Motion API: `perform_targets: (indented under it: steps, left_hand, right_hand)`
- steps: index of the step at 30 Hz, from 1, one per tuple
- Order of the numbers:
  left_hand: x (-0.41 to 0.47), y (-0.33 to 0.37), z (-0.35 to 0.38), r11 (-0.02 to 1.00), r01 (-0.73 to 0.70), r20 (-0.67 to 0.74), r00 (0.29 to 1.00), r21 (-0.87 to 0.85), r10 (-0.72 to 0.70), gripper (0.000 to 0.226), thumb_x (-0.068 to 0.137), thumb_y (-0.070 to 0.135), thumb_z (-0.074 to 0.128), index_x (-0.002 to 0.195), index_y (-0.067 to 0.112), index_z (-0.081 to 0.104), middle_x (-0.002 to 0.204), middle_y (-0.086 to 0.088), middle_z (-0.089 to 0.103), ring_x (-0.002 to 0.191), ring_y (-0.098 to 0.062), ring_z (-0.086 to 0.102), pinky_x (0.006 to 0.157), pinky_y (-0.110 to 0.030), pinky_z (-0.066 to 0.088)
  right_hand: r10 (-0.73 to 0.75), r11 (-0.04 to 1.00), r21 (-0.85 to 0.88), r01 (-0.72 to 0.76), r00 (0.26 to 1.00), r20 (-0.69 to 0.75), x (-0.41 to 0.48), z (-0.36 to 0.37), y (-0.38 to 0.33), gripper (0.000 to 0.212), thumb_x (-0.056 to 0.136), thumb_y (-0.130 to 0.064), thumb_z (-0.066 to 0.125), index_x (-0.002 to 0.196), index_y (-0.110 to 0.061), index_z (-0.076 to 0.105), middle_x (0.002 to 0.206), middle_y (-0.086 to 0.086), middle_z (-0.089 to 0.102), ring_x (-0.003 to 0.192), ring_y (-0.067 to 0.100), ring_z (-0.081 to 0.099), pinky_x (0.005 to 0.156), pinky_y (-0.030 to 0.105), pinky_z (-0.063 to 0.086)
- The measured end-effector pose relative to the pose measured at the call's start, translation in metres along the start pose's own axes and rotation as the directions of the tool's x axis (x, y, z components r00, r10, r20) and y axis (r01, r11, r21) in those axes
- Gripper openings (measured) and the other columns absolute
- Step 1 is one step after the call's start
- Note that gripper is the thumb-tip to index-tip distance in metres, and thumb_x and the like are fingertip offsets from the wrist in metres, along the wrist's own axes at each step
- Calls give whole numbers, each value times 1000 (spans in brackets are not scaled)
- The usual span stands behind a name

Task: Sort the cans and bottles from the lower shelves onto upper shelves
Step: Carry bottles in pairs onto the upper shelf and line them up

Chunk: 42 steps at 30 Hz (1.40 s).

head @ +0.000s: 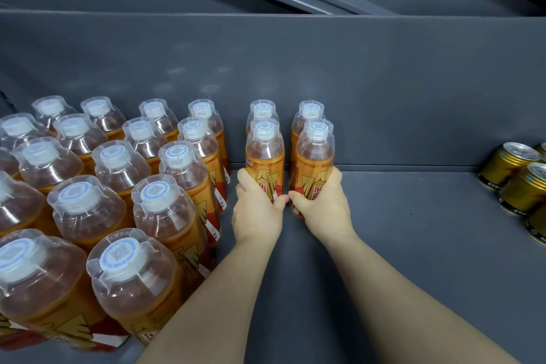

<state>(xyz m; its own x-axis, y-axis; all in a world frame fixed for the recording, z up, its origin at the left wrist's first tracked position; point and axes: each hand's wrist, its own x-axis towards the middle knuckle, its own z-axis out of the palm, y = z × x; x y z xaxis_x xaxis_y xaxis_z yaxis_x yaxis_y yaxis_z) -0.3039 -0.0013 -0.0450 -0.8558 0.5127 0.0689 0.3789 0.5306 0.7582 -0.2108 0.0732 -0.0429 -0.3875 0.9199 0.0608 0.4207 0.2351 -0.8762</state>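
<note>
Head view. Grasps left bottle (264,154) with left hand (258,210), right bottle (314,156) with right hand (323,207). Holds both upright on the shelf (428,245), just beyond the hands, side by side, equally near.

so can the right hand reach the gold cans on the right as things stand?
Probably yes. The shelf between the right hand and the gold cans is bare, so nothing blocks a sideways move. But that hand grips a bottle, so it would have to let go first.
</note>
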Motion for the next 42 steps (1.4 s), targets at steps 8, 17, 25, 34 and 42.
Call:
perform_targets:
  steps: [8,17,25,34,42]
  left_hand:
    - [-3,1,-2,996,-4,33,999,-95,8,96,81,32,81,149,18,16,140,-11,45,129,-32,50,104,-51,48]
    - [-33,9,-22,994,-79,75,994,-76,85,106,92,38,70,158,13,-8,167,-15,0,154,-32,9,124,-46,19]
    - [-96,2,-48,963,-268,84,960,25,265,73,96,45,57,155,17,25,159,-12,30,148,-30,28,119,-48,30]
    - [-183,-23,-72,966,-204,143,973,158,182,75,102,45,49,159,12,15,167,-8,15,154,-21,11,125,-36,15]
    - [-227,-57,-124,961,-206,89,977,184,193,58,102,37,51,151,12,34,155,-5,39,142,-22,37,115,-35,34]
  right_hand:
    - [64,998,-2,-64,998,28,-7,-10,-6,82,77,-38,84,139,-21,33,122,-6,56,98,9,63,78,26,53]
    - [67,990,-131,-60,997,50,-48,-40,-10,102,84,-51,74,158,-16,13,160,3,30,145,24,33,110,40,37]
    - [-138,943,-277,183,975,173,-105,-67,-13,58,99,-48,54,149,-22,39,150,2,44,138,24,40,109,41,38]
    - [-168,851,-414,325,913,371,-166,-79,11,67,102,-52,41,158,-21,22,164,0,24,150,23,19,121,44,25]
    - [-313,796,-324,511,807,501,-216,-58,-9,57,104,-45,41,154,-18,34,158,0,37,145,22,31,116,38,30]
